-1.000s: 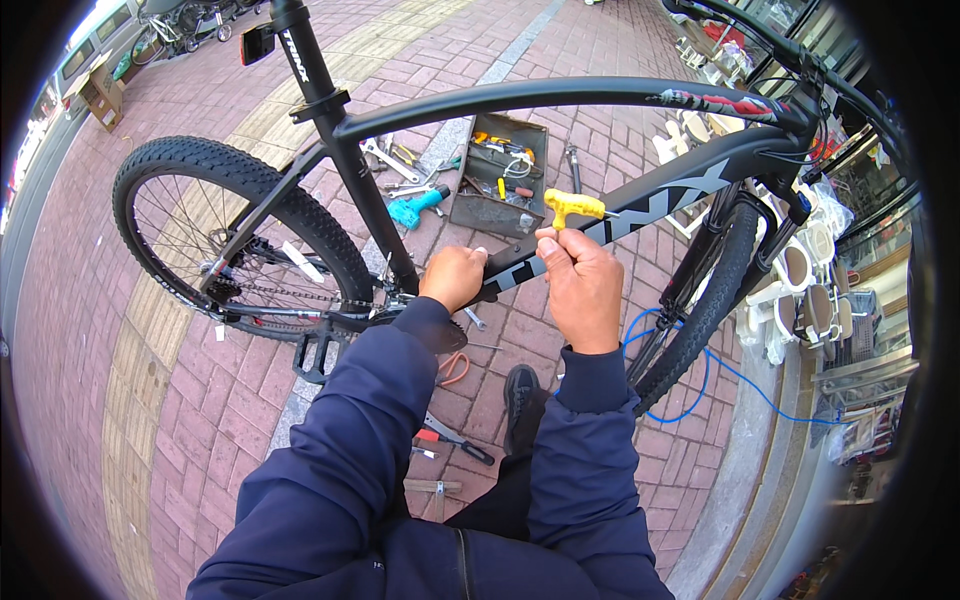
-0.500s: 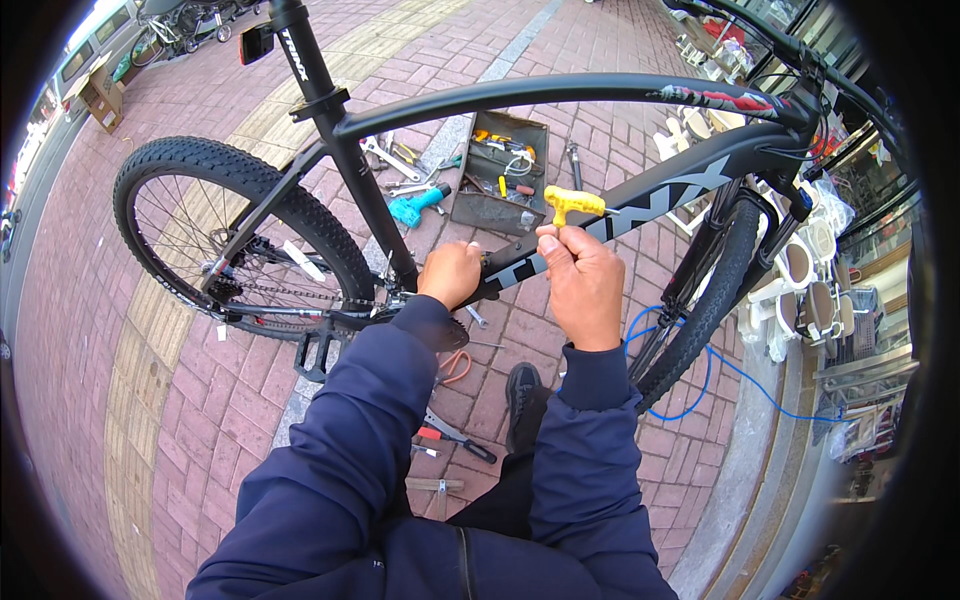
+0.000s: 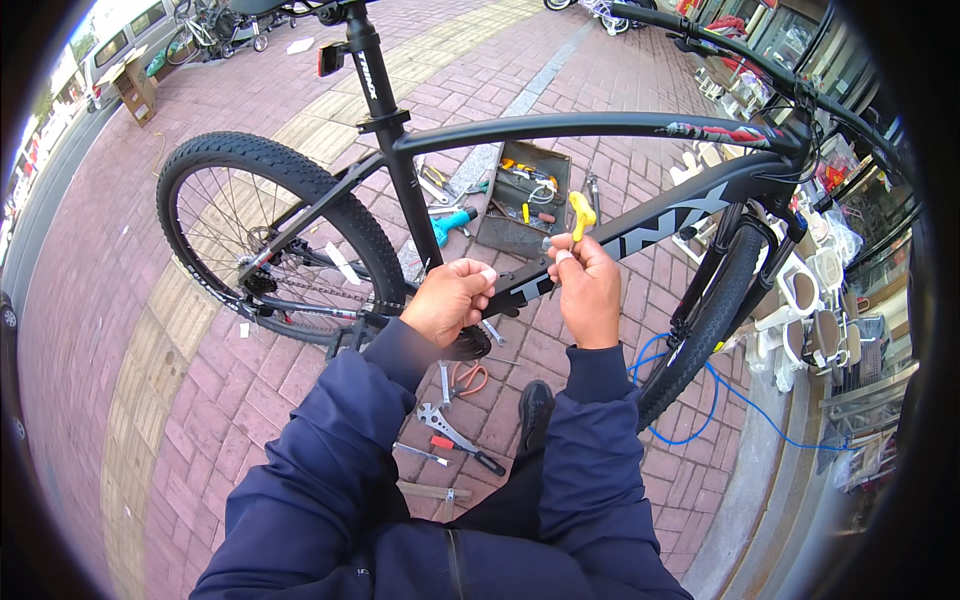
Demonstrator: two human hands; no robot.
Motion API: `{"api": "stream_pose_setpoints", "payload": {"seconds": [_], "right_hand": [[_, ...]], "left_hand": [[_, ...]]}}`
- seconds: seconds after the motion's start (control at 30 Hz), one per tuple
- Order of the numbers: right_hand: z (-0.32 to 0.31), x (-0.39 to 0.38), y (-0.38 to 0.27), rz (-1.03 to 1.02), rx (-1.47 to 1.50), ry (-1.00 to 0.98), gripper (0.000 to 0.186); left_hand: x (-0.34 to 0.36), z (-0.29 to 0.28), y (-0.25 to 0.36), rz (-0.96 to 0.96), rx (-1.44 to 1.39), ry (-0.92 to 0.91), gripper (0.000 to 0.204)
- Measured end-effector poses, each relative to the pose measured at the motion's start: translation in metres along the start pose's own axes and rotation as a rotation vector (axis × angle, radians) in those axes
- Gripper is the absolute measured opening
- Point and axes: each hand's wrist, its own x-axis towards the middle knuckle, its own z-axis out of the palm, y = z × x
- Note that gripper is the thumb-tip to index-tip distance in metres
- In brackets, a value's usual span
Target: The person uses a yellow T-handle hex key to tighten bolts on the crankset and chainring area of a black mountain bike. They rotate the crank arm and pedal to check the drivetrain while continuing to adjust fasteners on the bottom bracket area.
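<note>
A black bicycle (image 3: 560, 125) stands across in front of me. My right hand (image 3: 590, 300), closed, pinches a yellow T-handle wrench (image 3: 582, 217) with its handle up, just this side of the down tube. Beside its fingertips is a small greyish bit that I cannot name. My left hand (image 3: 448, 300) is closed in a pinch close to the lower end of the down tube, in front of the crank area. Whatever lies between its fingertips, if anything, is too small to tell. The chainring (image 3: 470, 345) is partly hidden behind that hand.
Beyond the frame lie an open metal toolbox (image 3: 500, 232) and a teal power tool (image 3: 455, 222). Pliers with red handles (image 3: 470, 378) and a grey wrench (image 3: 445, 425) lie near my shoe (image 3: 535, 410). A blue hose (image 3: 715, 400) runs by the front wheel (image 3: 710, 315).
My left hand has come away from the frame, toward me, and its fingers now show in a pinch. The wrench handle has turned in my right hand. The view has shifted slightly.
</note>
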Motion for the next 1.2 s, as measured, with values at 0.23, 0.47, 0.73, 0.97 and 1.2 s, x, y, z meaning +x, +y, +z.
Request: {"api": "stream_pose_setpoints", "payload": {"seconds": [0.23,0.47,0.73,0.97,1.2], "right_hand": [[0.002,-0.039,0.014,0.141,0.247,0.022,0.017],[0.010,-0.057,0.011,0.303,0.311,0.030,0.016],[0.000,-0.013,0.002,0.288,0.521,0.178,0.017],[-0.008,-0.004,0.001,0.264,0.452,0.260,0.017],[-0.004,-0.004,-0.004,0.240,0.464,0.249,0.017]], "left_hand": [[-0.026,-0.021,0.011,-0.072,0.172,-0.060,0.015],[0.028,-0.005,-0.007,-0.066,0.227,-0.062,0.019],[0.077,0.002,-0.016,0.143,0.330,0.045,0.020],[0.091,0.015,-0.024,0.245,0.427,0.014,0.018],[0.099,0.025,-0.032,0.274,0.460,0.016,0.015]]}}
